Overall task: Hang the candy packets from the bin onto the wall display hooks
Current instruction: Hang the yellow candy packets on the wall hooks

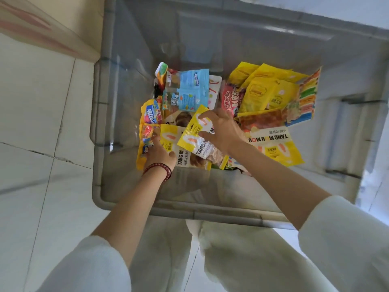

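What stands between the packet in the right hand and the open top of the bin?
Nothing visible. The right hand pinches the yellow packet, which lies atop the pile, and the bin is open above. The wall hooks are out of view.

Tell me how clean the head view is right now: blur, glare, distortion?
Head view: wide-angle distortion bows the grey bin's rim; the whole frame is soft, blurriest on the right hand and the yellow Tang Mou packet it pinches; pale haze washes out the bin's walls.
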{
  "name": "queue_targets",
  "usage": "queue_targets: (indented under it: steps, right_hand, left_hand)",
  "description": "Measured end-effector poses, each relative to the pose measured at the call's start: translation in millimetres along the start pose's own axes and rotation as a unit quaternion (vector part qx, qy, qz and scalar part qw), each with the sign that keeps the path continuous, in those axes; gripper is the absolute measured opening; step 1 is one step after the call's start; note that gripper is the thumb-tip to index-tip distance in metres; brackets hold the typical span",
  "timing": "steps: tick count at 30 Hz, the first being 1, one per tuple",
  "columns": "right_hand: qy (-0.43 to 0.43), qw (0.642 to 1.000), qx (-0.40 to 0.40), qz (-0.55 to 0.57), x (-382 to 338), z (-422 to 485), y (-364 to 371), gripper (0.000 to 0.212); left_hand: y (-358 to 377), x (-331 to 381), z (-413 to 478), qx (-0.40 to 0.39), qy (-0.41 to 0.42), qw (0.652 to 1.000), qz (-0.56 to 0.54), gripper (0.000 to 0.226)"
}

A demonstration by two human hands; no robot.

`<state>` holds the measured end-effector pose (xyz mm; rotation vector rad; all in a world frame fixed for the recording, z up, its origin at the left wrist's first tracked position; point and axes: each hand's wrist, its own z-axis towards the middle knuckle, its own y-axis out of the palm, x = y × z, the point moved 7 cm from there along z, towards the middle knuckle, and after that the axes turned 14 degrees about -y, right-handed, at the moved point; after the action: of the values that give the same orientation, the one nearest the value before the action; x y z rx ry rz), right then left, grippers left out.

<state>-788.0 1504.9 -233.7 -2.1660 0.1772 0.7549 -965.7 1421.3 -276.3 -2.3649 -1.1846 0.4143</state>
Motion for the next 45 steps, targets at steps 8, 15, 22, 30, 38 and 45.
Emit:
queue_targets:
  steps: [8,15,22,30,38,45]
  right_hand:
    - [-0.079,0.976,-0.062,-0.194,2.3,20.8,17.0,0.058]
    - [-0.082,0.968,0.020,-0.238,-14.8,-0.8,-19.3,0.015]
    - [-0.014,0.983,0.068,-0.172,-25.1,-94.9,-82.2,0.014]
    - [0.032,0.983,0.136,-0.122,-89.3,-164.8,-189.7,0.021]
    - [-0.002,0.959,0.227,-0.170,-160.1,-220.0,-334.7,0.022]
    - [-0.088,0.833,0.486,-0.248,-270.1,-294.2,-479.2,0.016]
  left_hand:
    - [-3.1,6.5,20.0,0.039,0.009,0.999,-0.029,0.051]
    - [-30.1,7.9,-18.9,0.069,0.080,0.994,0.015,0.029]
    - [-69.3,29.5,-121.2,0.111,0.207,0.963,0.132,0.020]
    - [-187.4,45.8,-236.3,0.227,0.236,0.930,0.165,0.021]
    - [-322.8,98.1,-376.0,0.353,0.345,0.852,0.173,0.021]
    - [-428.0,103.1,-507.1,0.433,0.435,0.788,0.045,0.016]
